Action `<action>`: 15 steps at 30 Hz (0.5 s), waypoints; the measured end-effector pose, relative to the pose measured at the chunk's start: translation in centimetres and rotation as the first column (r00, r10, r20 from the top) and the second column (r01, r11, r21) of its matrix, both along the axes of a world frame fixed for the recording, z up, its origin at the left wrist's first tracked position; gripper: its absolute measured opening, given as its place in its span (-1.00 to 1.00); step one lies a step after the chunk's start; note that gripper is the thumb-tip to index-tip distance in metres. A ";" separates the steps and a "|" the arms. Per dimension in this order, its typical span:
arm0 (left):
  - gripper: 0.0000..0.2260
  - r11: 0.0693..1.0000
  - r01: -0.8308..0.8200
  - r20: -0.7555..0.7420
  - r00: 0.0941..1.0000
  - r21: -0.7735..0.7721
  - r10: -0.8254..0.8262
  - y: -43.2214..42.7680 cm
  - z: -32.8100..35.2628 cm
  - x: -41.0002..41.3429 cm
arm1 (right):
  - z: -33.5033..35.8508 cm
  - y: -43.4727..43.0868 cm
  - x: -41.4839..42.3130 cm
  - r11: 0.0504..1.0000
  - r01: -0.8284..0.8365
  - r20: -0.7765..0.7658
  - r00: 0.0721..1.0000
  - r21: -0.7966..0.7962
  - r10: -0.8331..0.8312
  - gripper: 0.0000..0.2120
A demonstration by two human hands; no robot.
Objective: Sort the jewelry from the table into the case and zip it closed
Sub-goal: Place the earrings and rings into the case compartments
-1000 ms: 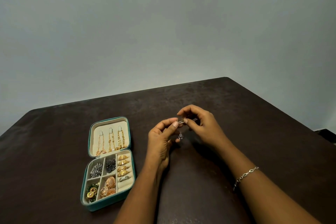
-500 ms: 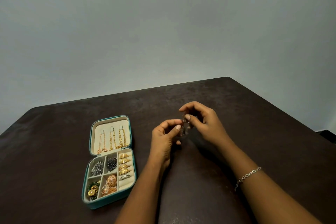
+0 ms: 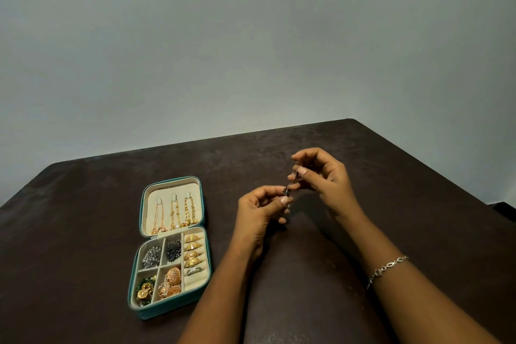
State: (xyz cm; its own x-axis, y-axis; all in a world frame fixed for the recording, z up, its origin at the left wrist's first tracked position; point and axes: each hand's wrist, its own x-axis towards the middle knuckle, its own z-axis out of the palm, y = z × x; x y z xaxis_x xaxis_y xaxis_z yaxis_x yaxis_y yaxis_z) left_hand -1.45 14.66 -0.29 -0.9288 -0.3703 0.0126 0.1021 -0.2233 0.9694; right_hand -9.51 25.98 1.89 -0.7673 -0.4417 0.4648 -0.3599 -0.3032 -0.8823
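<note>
Frustratingly small, a dark metallic trinket is pinched by the left hand below and right hand above, right of the open cream-lined teal case; its shape is unreadable.

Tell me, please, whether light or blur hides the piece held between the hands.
Head view: dim, even light; the small dark jewelry piece pinched between left hand and right hand is too blurred for detail; the open jewelry case reads clearly.
</note>
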 end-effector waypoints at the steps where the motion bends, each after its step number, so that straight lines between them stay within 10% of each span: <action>1: -0.88 1.000 -0.023 0.004 1.000 0.004 0.023 0.0 0.0 0.0 | 0.0 0.1 -0.1 1.000 -0.001 0.004 1.000 0.002 0.001 -0.77; 15: -0.91 0.983 -0.154 -0.026 0.987 0.103 0.157 -0.1 0.2 -0.3 | -1.0 0.1 -0.6 0.944 -0.083 -0.067 0.992 0.320 0.110 -0.86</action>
